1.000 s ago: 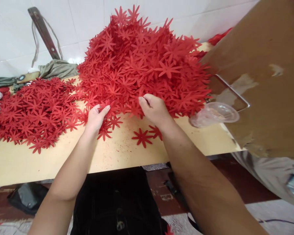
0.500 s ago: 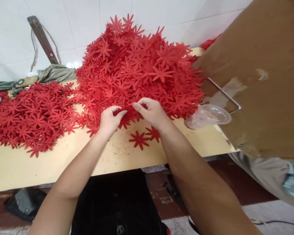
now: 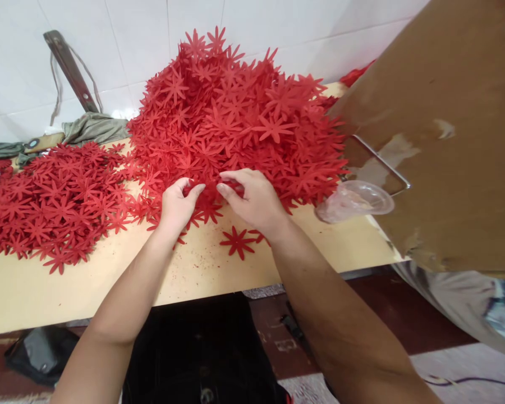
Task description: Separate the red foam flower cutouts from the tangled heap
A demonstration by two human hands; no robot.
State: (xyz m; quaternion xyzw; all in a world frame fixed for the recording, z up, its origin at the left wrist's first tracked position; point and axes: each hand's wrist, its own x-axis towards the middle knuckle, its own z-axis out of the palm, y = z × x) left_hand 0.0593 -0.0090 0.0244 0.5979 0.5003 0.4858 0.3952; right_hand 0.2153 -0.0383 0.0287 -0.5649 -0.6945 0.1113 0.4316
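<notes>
Head view: hands (image 3: 219,199) among unlabelled red flower cutouts (image 3: 231,118).

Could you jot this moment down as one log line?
left hand: fingers in big flower pile | right hand: pinching there | loose flower: on table

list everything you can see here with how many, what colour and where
big flower pile: one heap, too many cut-outs to count, red, table middle against the wall
small flower pile: one flatter heap, red, table left
loose flower: one, red, near the front edge by the right wrist
table: one, pale yellow
plastic cup: one, clear, on its side, table right
cardboard: one sheet, brown, right
cloth: one, grey-green, back left
wall: white tiles
left hand: fingers on the big pile's edge
right hand: pinching flowers there
</notes>
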